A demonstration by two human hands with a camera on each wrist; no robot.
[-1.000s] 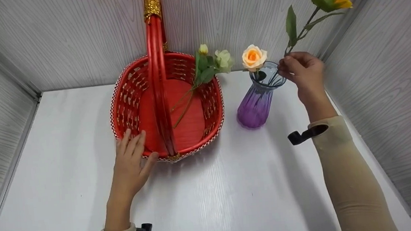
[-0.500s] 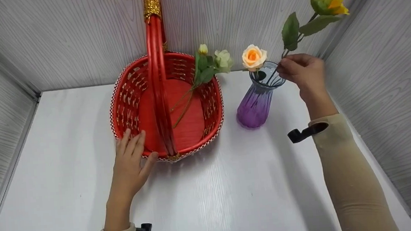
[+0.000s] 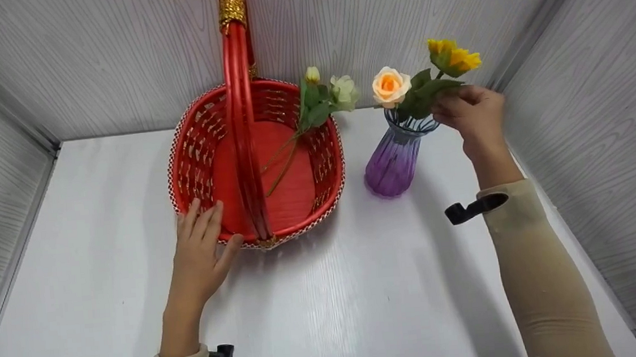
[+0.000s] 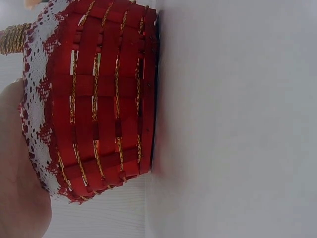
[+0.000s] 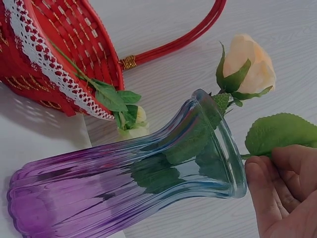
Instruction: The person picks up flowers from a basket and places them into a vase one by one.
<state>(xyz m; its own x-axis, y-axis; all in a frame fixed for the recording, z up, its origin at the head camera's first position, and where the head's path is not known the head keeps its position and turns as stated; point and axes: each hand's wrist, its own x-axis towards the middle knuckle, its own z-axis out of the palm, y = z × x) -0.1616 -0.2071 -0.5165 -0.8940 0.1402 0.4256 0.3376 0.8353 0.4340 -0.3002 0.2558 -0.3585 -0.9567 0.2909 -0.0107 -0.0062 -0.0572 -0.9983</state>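
Observation:
At the vase's mouth, my right hand (image 3: 473,112) pinches the stem of a yellow sunflower-like flower (image 3: 456,58). The stem's lower end is inside the glass vase (image 3: 392,167), purple below and bluish above. In the right wrist view the thumb and fingertips meet beside a green leaf (image 5: 280,133), just outside the vase's rim. A peach rose (image 3: 391,86) leans out over the rim on the left. My left hand (image 3: 202,255) rests with extended fingers on the near left rim of the red woven basket (image 4: 104,99); the lace trim partly hides it in the left wrist view.
Pale greenish-white flowers (image 3: 344,92) lean over the basket's right rim, their stems inside. The basket's tall red handle (image 3: 239,94) arches up the middle. Grey wood-grain panels (image 3: 592,123) border the white table (image 3: 317,315) at the back and both sides.
The yellow flower has come down and left, its stem sinking into the vase and its leaves now at the rim. My right hand has hardly moved; my left hand stays on the basket.

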